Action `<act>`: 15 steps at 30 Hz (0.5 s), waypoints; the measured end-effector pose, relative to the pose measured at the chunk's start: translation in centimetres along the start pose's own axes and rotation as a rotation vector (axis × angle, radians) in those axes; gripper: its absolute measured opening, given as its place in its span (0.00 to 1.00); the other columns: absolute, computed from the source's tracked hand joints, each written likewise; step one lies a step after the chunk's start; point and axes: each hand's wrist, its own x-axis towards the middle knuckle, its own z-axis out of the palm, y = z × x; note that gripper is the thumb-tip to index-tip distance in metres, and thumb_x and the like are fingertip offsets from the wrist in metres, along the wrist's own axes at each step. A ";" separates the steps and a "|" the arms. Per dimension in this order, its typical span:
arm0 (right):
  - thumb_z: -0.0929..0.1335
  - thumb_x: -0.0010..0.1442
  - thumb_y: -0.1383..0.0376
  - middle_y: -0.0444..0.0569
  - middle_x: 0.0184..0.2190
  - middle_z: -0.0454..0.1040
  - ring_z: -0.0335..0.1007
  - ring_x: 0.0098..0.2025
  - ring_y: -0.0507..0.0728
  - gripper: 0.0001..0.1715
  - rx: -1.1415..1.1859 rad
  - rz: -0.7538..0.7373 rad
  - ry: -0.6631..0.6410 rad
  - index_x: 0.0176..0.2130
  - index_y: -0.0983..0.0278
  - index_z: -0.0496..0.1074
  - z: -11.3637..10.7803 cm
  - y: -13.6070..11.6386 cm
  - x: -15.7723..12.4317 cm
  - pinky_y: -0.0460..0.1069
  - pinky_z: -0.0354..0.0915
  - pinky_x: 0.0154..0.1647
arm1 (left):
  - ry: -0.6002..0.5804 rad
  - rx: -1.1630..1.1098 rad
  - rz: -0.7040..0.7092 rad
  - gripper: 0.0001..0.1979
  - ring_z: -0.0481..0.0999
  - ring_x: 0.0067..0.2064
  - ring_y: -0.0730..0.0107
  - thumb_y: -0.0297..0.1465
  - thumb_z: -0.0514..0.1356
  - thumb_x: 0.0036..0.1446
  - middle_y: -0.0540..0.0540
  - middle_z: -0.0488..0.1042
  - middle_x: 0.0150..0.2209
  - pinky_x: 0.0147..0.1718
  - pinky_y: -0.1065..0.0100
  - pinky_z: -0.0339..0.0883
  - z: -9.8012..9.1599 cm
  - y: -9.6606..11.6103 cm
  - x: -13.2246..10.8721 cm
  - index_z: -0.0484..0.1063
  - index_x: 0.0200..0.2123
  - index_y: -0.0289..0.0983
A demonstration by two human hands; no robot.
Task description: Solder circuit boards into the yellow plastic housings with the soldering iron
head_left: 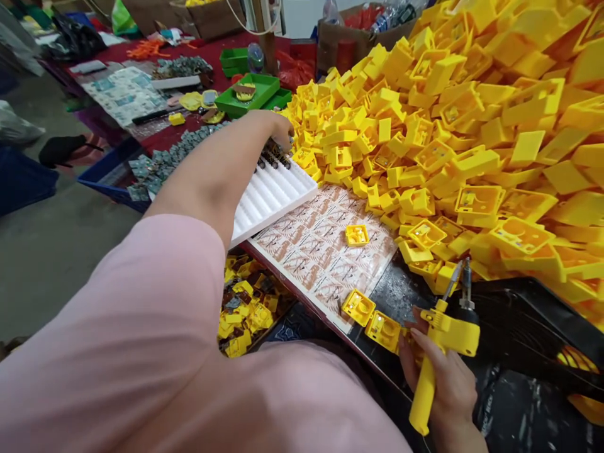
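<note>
Reaching across the printed sheet (321,242), you have your left hand (278,133) half curled over the dark pinned parts (272,156) at the far end of the foam tray (274,201), just beyond the sheet; whether it has hold of one, the view doesn't show. The tray's grooves look cut to seat such parts in rows, so they likely stay put for you. Your right hand (450,377) is closed firmly round the grip of the yellow soldering gun (423,396), its metal tip held upright, probably to stay clear of the plastic. Two yellow housings (358,307) sit at the sheet's near corner beside that hand, within easy reach, and one more housing (357,235) lies alone on the sheet. The big housing heap (453,138) rises right of the sheet, the green tray (245,94) well beyond it.
</note>
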 end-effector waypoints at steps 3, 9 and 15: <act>0.75 0.62 0.71 0.46 0.37 0.85 0.80 0.25 0.56 0.39 0.013 0.027 -0.019 0.68 0.60 0.65 0.0 -0.1 0.2 0.48 0.71 0.25 | -0.207 0.025 -0.231 0.32 0.56 0.43 0.69 0.62 0.60 0.56 0.54 0.75 0.37 0.52 0.64 0.60 -0.6 1.7 -0.7 0.78 0.45 0.40; 0.74 0.63 0.74 0.49 0.39 0.86 0.79 0.24 0.56 0.43 0.011 0.030 -0.008 0.71 0.63 0.60 0.0 -0.4 0.5 0.47 0.71 0.24 | -0.125 -0.004 -0.323 0.26 0.56 0.47 0.67 0.51 0.49 0.71 0.51 0.68 0.57 0.49 0.61 0.58 -4.8 5.5 -10.2 0.63 0.61 0.40; 0.72 0.65 0.73 0.52 0.41 0.85 0.79 0.25 0.56 0.34 0.027 0.038 -0.009 0.67 0.65 0.65 0.2 -0.4 0.4 0.48 0.71 0.25 | 0.124 -0.154 -0.430 0.33 0.54 0.51 0.78 0.57 0.28 0.74 0.55 0.61 0.60 0.53 0.65 0.59 -6.0 6.7 -18.1 0.47 0.63 0.37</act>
